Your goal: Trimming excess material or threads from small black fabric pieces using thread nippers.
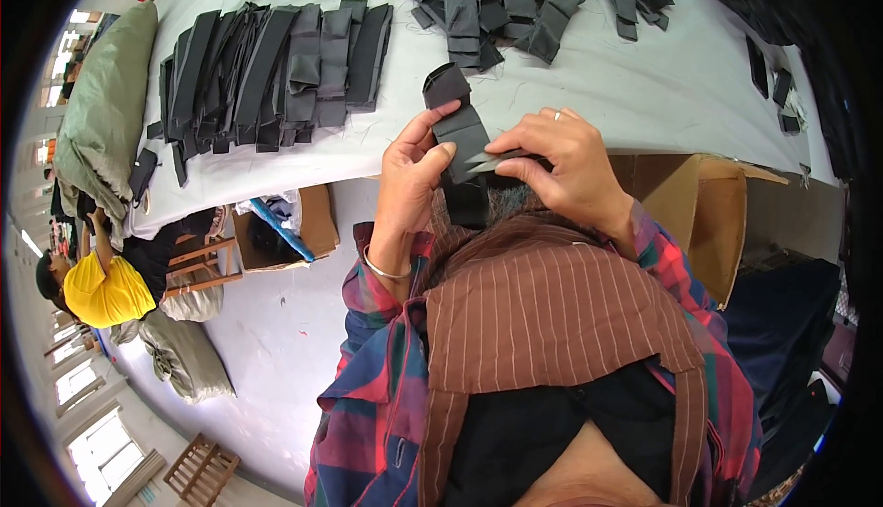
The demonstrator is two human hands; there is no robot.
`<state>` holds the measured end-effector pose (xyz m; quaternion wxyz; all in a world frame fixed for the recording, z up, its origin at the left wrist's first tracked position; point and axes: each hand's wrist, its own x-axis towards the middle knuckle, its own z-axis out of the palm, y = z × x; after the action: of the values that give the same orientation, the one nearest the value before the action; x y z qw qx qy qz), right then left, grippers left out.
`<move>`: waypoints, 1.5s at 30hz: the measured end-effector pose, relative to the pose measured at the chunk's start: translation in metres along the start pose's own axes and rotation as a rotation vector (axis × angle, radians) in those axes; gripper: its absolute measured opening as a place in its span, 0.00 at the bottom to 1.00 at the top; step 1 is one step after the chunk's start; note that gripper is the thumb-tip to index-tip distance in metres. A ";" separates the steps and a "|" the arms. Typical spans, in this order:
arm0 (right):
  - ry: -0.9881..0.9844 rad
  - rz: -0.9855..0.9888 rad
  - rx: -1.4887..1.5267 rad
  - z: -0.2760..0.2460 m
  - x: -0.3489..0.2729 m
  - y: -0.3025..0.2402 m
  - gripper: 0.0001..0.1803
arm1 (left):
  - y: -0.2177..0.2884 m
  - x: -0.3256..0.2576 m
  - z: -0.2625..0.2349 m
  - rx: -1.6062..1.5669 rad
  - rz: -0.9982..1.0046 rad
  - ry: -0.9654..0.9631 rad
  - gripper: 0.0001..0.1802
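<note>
A dark grey fabric strip is pinched between the thumb and fingers of my left hand, just past the near edge of the table. Its upper end curls over and its lower part hangs down in front of my apron. Thread snips sit in my right hand, mostly hidden by the fingers. Their pointed metal blades lie against the strip's right edge, close to my left thumb. Beyond my hands, on the white-covered table, a row of similar grey strips lies to the left.
A loose heap of grey strips covers the table's far middle. A green sack leans at its left end. Cardboard boxes stand under the table. At the far left a person in a yellow top works beside a wooden stool.
</note>
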<state>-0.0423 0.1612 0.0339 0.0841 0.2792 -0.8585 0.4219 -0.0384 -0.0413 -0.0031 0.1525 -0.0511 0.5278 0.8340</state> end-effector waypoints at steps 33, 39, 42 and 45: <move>0.274 0.321 0.533 0.013 0.049 0.022 0.08 | 0.008 -0.021 0.030 0.034 0.060 -0.147 0.21; 0.300 0.346 0.634 0.009 0.052 0.006 0.08 | 0.016 -0.012 0.027 0.179 0.095 -0.097 0.25; 0.273 0.288 0.538 0.007 0.048 -0.009 0.06 | 0.009 -0.002 0.020 0.108 0.044 -0.069 0.13; 0.206 0.146 0.365 0.008 0.035 -0.013 0.04 | 0.004 0.002 0.017 -0.006 0.111 -0.025 0.11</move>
<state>-0.0635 0.1346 0.0507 0.0884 0.1825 -0.7726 0.6016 -0.0408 -0.0272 0.0076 0.1125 -0.0119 0.5254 0.8433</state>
